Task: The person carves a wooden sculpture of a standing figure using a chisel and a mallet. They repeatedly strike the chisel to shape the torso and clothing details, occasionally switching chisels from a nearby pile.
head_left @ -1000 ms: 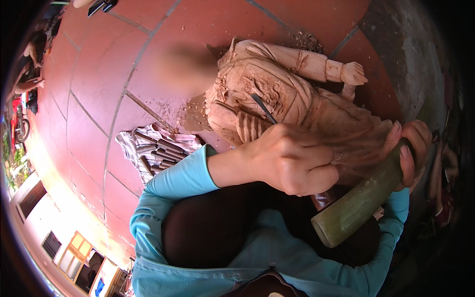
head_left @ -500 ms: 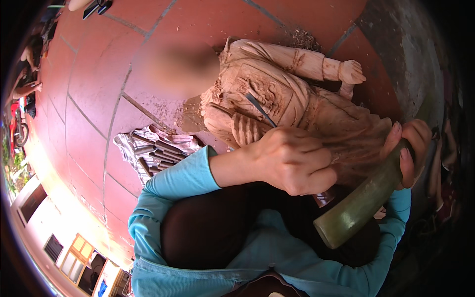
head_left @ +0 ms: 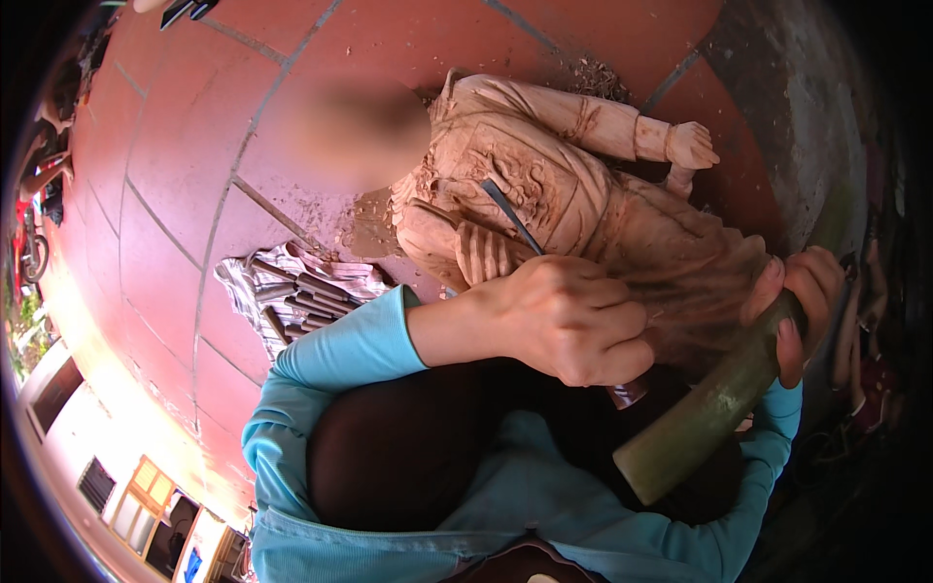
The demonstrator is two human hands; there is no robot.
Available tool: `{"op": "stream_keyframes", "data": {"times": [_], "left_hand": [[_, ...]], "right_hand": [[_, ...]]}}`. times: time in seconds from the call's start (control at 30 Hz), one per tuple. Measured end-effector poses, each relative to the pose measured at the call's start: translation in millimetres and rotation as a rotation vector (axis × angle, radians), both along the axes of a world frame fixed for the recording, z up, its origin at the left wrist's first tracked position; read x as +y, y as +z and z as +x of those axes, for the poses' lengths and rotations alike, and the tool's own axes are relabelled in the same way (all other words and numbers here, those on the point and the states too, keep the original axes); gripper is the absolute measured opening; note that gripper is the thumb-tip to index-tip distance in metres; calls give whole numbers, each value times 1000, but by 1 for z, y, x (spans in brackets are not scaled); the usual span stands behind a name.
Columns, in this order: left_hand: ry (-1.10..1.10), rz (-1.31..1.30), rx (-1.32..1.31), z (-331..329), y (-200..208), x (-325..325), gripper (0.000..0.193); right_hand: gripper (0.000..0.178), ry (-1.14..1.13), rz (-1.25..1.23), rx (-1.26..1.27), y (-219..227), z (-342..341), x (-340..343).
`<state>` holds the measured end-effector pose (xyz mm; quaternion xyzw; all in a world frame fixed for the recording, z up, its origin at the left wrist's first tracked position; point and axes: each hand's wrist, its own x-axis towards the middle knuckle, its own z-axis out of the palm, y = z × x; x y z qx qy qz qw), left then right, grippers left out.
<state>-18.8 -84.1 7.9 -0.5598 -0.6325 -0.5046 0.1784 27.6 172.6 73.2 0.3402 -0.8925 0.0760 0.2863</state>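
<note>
My left hand (head_left: 573,321) is closed round a chisel (head_left: 509,214). Its dark metal blade slants up and left to the carved chest of a wooden statue (head_left: 573,175), and the handle's butt shows below my fist. On the right, my right hand (head_left: 802,306) grips a long greenish mallet (head_left: 695,428), whose thick end hangs low, apart from the chisel's butt. The statue lies on its back with carved robes, one arm stretched out to the right and a carved hand by the chest. A blur covers its head end.
Several dark-handled tools lie on a striped cloth (head_left: 282,296) left of the statue. Wood shavings (head_left: 595,80) lie beyond it on the red tiled floor (head_left: 185,194). At the far left edge are a red motorbike (head_left: 31,248) and part of another person (head_left: 49,175).
The mallet's thick end has dropped a little, and more of the chisel's butt shows below my left fist. The chisel's blade remains at the statue's chest.
</note>
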Motion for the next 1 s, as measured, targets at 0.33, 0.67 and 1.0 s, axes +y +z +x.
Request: {"op": "stream_keyframes", "data": {"times": [0.33,0.67,1.0], "left_hand": [[-202,1,2,3,-4,-24,8],[-314,166,-15,-6,-8,-40,15],[-389,169,3,-12,-10,-57,16]], "right_hand": [[62,-28,89,186,-1,4,-16],[64,-89,186,184,23,10,-48],[63,56,207,190,31,0,-60]]}}
